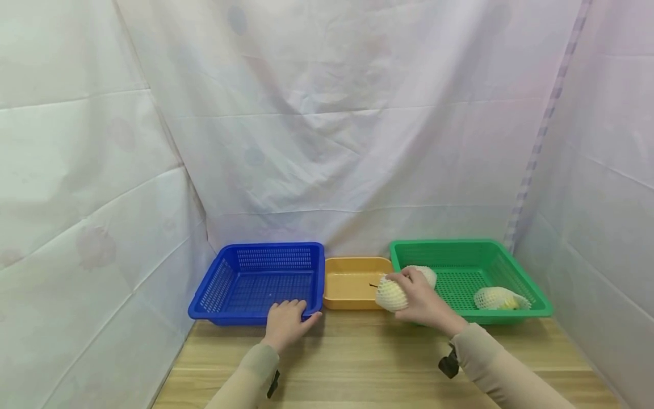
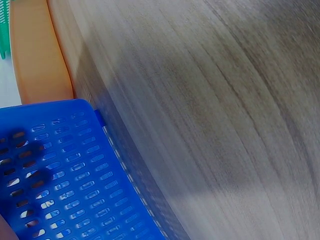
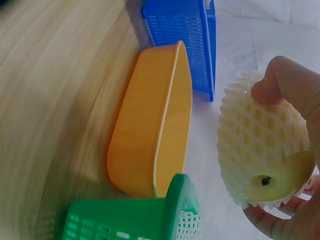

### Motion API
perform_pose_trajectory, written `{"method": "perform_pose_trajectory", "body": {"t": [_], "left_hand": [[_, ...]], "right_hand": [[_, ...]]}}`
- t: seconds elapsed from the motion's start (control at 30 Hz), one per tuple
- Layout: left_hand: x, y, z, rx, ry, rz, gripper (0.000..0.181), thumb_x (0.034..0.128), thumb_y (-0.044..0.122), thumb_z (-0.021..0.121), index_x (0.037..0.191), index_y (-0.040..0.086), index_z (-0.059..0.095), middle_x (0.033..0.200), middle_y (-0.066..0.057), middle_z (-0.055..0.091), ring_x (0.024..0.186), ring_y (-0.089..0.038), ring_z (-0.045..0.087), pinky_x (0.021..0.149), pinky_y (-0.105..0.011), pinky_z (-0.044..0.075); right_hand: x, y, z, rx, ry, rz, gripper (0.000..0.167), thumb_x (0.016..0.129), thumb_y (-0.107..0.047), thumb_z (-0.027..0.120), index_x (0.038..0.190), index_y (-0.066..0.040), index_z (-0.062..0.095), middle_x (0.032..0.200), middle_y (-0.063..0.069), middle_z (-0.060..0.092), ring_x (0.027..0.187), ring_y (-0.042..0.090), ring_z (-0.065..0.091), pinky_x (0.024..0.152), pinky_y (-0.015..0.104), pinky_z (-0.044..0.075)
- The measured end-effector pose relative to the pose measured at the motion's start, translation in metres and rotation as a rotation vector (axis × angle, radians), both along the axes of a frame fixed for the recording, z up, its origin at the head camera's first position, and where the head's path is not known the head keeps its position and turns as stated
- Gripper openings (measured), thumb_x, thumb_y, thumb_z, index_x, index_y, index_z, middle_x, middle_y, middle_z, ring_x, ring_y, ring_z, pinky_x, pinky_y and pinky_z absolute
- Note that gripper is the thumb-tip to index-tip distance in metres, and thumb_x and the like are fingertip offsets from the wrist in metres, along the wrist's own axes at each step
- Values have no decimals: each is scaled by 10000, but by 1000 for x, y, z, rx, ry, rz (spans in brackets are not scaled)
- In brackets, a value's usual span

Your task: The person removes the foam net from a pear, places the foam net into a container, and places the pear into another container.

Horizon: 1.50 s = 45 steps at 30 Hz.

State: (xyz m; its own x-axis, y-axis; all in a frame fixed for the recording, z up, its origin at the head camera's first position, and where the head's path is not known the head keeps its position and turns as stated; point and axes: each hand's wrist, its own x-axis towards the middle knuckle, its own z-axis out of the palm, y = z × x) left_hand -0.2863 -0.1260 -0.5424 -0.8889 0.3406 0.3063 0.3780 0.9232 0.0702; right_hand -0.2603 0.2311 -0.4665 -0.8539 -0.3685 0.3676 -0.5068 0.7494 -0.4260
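My right hand [image 1: 421, 301] grips a pear [image 1: 391, 294] in a white foam net, above the near left corner of the green basket [image 1: 541, 298]. Its stem points left in the head view; in the right wrist view the pear's bare end [image 3: 270, 187] shows, with the thumb on the net. My left hand [image 1: 287, 322] holds the front rim of the blue basket [image 1: 240, 318], fingers hooked over it and thumb spread to the right. Two more netted fruits lie in the green basket: one [image 1: 426, 275] partly behind my right hand, another [image 1: 498, 298] at the front right.
Between the two baskets stands a shallow orange tray [image 1: 357, 304]. All three containers stand in a row on the wooden table [image 1: 352, 363]. White cloth [image 1: 332, 142] hangs behind and at both sides.
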Motion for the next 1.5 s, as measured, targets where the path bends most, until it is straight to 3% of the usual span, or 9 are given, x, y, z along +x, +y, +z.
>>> {"method": "perform_pose_trajectory", "body": {"t": [0.37,0.7,0.93,1.23,1.5], "left_hand": [[0,1,-1,-1,32,-13,766,870,791,275,983,157,690,927,-22,675,875,-255,629,829,-532,471],[2,0,0,14,24,-4,577,880,690,483,974,159,689,946,-30,683,901,-268,634,846,-550,466],[2,1,0,22,11,-6,541,878,654,531,979,148,692,959,-47,687,910,-284,636,846,-563,462],[0,1,-4,1,8,-10,772,869,790,292,1032,155,699,982,-36,687,910,-264,634,838,-534,470],[0,0,-2,-10,18,4,762,873,787,278,1020,167,697,964,-17,683,894,-243,631,829,-503,473]], "right_hand": [[8,-8,-10,17,-36,11,803,567,-177,808,1319,-225,527,1193,83,430,1032,247,455,735,388,483],[15,-15,-21,25,-39,58,790,581,-175,807,1317,-221,525,1220,100,429,1029,267,452,713,387,483],[18,-21,-32,34,-30,84,807,555,-181,807,1310,-234,530,1158,34,422,969,206,438,695,346,471],[22,-28,-45,22,-63,108,813,551,-163,801,1318,-206,534,1155,22,432,988,204,427,723,376,468],[25,-36,-57,1,-122,142,803,574,-157,813,1320,-233,526,1165,12,401,1024,211,414,713,346,487]]}}
